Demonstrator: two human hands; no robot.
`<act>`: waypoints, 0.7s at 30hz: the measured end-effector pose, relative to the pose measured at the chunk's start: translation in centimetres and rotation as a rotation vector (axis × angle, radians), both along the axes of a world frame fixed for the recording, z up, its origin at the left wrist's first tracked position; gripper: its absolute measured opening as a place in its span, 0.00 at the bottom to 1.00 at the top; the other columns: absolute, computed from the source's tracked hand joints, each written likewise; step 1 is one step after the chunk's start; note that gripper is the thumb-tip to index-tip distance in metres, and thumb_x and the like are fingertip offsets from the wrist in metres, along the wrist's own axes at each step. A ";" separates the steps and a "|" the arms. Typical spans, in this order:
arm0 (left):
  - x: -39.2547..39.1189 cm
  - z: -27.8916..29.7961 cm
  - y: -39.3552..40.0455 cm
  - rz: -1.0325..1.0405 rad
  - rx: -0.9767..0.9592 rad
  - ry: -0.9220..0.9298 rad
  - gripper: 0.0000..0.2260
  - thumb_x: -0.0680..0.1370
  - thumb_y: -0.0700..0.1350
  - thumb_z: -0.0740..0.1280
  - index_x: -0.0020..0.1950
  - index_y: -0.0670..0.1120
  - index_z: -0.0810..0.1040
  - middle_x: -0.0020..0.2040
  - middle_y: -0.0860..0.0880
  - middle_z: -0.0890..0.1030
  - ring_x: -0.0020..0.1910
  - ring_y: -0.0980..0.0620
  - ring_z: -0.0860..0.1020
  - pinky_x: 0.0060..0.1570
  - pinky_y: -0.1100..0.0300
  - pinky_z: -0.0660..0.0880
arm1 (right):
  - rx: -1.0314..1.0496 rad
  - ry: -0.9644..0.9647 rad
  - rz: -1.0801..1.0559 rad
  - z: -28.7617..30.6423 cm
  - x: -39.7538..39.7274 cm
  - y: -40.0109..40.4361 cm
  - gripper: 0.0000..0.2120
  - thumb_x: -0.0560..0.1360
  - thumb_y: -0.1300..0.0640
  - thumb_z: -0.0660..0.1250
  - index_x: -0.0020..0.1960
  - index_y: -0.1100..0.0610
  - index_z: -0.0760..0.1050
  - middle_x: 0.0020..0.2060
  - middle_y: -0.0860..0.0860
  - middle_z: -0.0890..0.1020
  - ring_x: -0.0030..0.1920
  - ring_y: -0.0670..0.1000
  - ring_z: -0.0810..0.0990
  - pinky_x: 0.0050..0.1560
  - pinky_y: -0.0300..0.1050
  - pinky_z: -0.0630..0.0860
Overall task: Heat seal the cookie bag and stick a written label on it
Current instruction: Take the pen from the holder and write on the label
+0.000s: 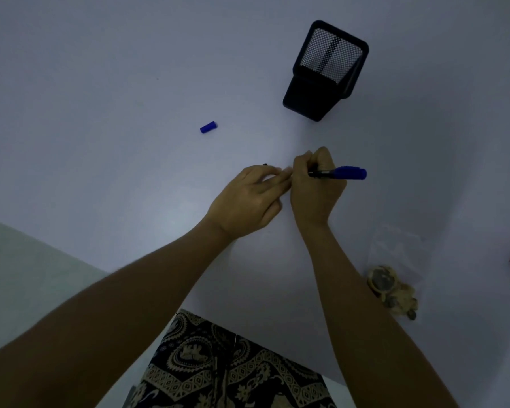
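With the blue cap [208, 126] lying off to the far left, the left hand [248, 198] pressed flat on a hidden label while the right hand [314, 184], fingers clamped on the marker [340, 173], was judged to be writing; next, sticking it on the cookie bag [395, 278] at near right.

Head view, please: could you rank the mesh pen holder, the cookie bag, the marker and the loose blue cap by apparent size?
1. Mesh pen holder and cookie bag: unsure between them, since the bag's clear plastic edges are faint.
2. Marker, partly hidden in the right hand.
3. Loose blue cap, clearly smallest.
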State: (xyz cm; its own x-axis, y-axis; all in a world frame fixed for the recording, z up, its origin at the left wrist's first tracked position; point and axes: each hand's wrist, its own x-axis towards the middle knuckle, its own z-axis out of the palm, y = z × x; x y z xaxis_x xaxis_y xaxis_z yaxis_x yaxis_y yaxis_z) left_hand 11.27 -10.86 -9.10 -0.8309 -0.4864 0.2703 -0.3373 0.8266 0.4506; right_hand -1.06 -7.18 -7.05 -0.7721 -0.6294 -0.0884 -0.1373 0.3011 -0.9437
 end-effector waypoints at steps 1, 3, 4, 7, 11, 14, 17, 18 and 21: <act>0.0 0.0 0.0 -0.004 0.003 0.000 0.14 0.74 0.37 0.66 0.58 0.38 0.80 0.56 0.42 0.82 0.55 0.43 0.79 0.58 0.52 0.74 | 0.000 -0.002 -0.007 0.0 0.0 0.0 0.20 0.74 0.64 0.63 0.30 0.47 0.61 0.21 0.40 0.70 0.25 0.41 0.67 0.28 0.37 0.67; 0.0 0.0 0.0 -0.009 0.006 -0.005 0.14 0.74 0.37 0.65 0.58 0.38 0.80 0.56 0.41 0.82 0.55 0.43 0.79 0.57 0.52 0.74 | 0.004 0.009 -0.012 0.2 0.0 0.0 0.20 0.73 0.64 0.63 0.30 0.47 0.61 0.22 0.41 0.68 0.25 0.41 0.67 0.28 0.37 0.67; -0.1 0.0 0.0 -0.011 0.008 -0.008 0.14 0.74 0.37 0.65 0.58 0.37 0.80 0.56 0.41 0.82 0.55 0.43 0.79 0.57 0.51 0.75 | 0.000 0.012 -0.013 0.2 0.0 0.0 0.20 0.74 0.65 0.63 0.30 0.48 0.61 0.23 0.41 0.68 0.25 0.41 0.67 0.28 0.37 0.67; -0.1 0.2 0.0 -0.010 0.018 -0.011 0.14 0.74 0.37 0.65 0.58 0.37 0.80 0.56 0.41 0.82 0.55 0.43 0.79 0.57 0.52 0.75 | -0.007 0.029 -0.016 0.3 0.0 0.0 0.20 0.74 0.65 0.63 0.30 0.47 0.61 0.24 0.42 0.67 0.25 0.41 0.67 0.28 0.36 0.67; -0.1 0.2 0.0 -0.006 0.022 -0.012 0.14 0.74 0.36 0.65 0.59 0.37 0.79 0.57 0.41 0.82 0.55 0.43 0.79 0.58 0.53 0.74 | -0.001 0.046 -0.018 0.2 0.1 0.0 0.19 0.74 0.64 0.63 0.30 0.47 0.61 0.24 0.42 0.68 0.25 0.41 0.68 0.28 0.36 0.67; -0.2 0.3 0.0 -0.005 0.008 -0.012 0.14 0.74 0.36 0.65 0.59 0.37 0.79 0.57 0.41 0.82 0.55 0.43 0.78 0.59 0.55 0.72 | -0.005 0.067 -0.018 0.0 0.0 0.0 0.18 0.74 0.65 0.63 0.31 0.51 0.62 0.24 0.43 0.67 0.24 0.42 0.67 0.27 0.34 0.67; -0.1 0.2 -0.1 -0.008 0.009 -0.017 0.14 0.74 0.37 0.64 0.59 0.37 0.79 0.57 0.41 0.82 0.56 0.44 0.78 0.60 0.55 0.71 | -0.012 0.070 -0.026 -0.1 0.0 0.0 0.18 0.75 0.65 0.63 0.31 0.50 0.62 0.24 0.43 0.67 0.24 0.42 0.68 0.27 0.34 0.67; -0.1 0.2 -0.1 -0.007 0.010 -0.017 0.14 0.74 0.37 0.64 0.59 0.37 0.79 0.57 0.41 0.81 0.56 0.44 0.77 0.60 0.56 0.71 | -0.012 0.079 -0.029 -0.1 0.0 0.0 0.20 0.75 0.65 0.63 0.31 0.48 0.61 0.24 0.43 0.67 0.24 0.42 0.68 0.27 0.34 0.67; -0.1 0.2 0.0 -0.007 0.013 -0.021 0.14 0.74 0.37 0.65 0.59 0.37 0.79 0.58 0.41 0.81 0.56 0.44 0.77 0.60 0.57 0.70 | -0.011 0.107 -0.026 0.0 0.0 0.0 0.21 0.74 0.64 0.63 0.31 0.46 0.60 0.24 0.42 0.67 0.24 0.42 0.68 0.27 0.34 0.67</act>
State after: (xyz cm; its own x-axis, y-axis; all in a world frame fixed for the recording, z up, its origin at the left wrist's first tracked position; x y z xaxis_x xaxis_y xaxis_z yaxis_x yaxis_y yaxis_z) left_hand 11.13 -10.90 -8.88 -0.8399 -0.4837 0.2464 -0.3408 0.8232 0.4542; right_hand -1.07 -7.16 -7.06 -0.7929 -0.6094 0.0022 -0.2297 0.2955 -0.9273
